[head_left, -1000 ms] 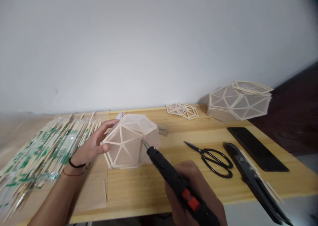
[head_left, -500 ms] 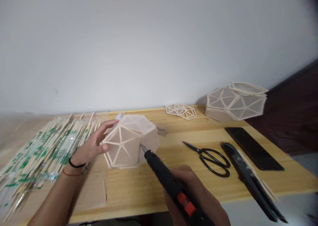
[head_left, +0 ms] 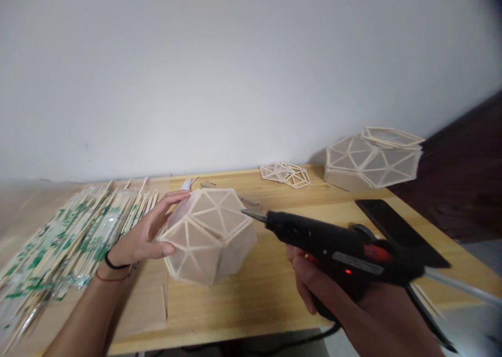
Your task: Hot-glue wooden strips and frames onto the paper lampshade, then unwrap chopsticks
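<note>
My left hand (head_left: 151, 237) grips the left side of a faceted shell (head_left: 209, 234) made of pale wooden sticks and translucent sheet, thumb in front and fingers behind. The shell is tilted, with its panels facing me and upward. My right hand (head_left: 333, 289) is wrapped round the handle of a black glue gun (head_left: 325, 239) with a small red light lit. The gun points left, and its metal nozzle is beside the shell's upper right edge. A clear glue stick (head_left: 463, 288) sticks out of the gun's back.
Plastic-wrapped chopsticks (head_left: 94, 231) lie at the left. Two flat stick frames (head_left: 285, 174) rest near the wall, with a larger faceted shell (head_left: 372, 161) at the back right. A black phone (head_left: 402, 231) lies at the right; black-handled pliers (head_left: 431, 320) are partly hidden behind the gun.
The glue gun has moved up and right, away from the shell's front seam, and turned sideways. My left hand has tilted the shell. The scissors are now hidden behind the gun and my right hand.
</note>
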Demonstrator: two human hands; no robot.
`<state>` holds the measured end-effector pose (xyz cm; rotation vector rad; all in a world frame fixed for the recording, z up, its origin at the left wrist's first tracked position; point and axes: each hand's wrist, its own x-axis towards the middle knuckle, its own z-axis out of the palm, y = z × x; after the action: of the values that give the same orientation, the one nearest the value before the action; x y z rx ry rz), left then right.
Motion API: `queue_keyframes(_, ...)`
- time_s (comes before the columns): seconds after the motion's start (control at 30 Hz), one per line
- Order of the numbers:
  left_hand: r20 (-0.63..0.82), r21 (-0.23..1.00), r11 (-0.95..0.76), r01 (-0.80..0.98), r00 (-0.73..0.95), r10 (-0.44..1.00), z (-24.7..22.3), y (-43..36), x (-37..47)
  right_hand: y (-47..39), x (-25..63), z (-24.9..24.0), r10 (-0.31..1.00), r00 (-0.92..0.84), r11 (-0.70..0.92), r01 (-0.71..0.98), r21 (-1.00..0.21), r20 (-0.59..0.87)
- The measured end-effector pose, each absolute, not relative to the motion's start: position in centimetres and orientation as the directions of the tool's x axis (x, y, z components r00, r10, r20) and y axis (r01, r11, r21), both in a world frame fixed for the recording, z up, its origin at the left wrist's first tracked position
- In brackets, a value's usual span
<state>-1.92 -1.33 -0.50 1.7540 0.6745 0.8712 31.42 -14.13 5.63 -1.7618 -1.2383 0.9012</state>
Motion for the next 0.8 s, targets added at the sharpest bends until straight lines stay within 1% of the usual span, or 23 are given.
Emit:
queue_keyframes(0.1, 0.247, 0.953, -0.304, -0.006, 0.599, 0.762, -0.7, -1.3, -2.0, -11.4, 31.3, 6.7, 0.990, 0.140, -0.066, 0.414, -0.908, -0.008)
queue_keyframes(0.2, 0.246, 0.956, -0.291, -0.026, 0.613, 0.751, -0.5, -1.4, -2.0, -8.9, 30.9, 8.0, 0.992, -0.017, 0.116, 0.467, -0.877, 0.122)
queue_keyframes(0.3, 0.210, 0.963, -0.270, 0.005, 0.613, 0.761, 0.0, -1.6, -2.0, -7.3, 30.5, 8.9, 0.971, -0.175, 0.231, 0.493, -0.839, 0.165)
queue_keyframes(0.37, 0.185, 0.965, -0.259, 0.033, 0.613, 0.768, 0.3, -1.7, -1.9, -6.8, 30.3, 9.0, 0.953, -0.257, 0.272, 0.503, -0.820, 0.159)
queue_keyframes(0.53, 0.171, 0.965, -0.258, 0.056, 0.612, 0.773, 0.5, -1.9, -1.9, -6.4, 30.3, 8.8, 0.923, -0.359, 0.315, 0.495, -0.810, 0.140)
queue_keyframes(0.8, 0.182, 0.962, -0.269, 0.044, 0.630, 0.755, 0.8, -2.0, -1.7, -5.4, 29.7, 9.5, 0.898, -0.412, 0.338, 0.418, -0.843, 0.156)
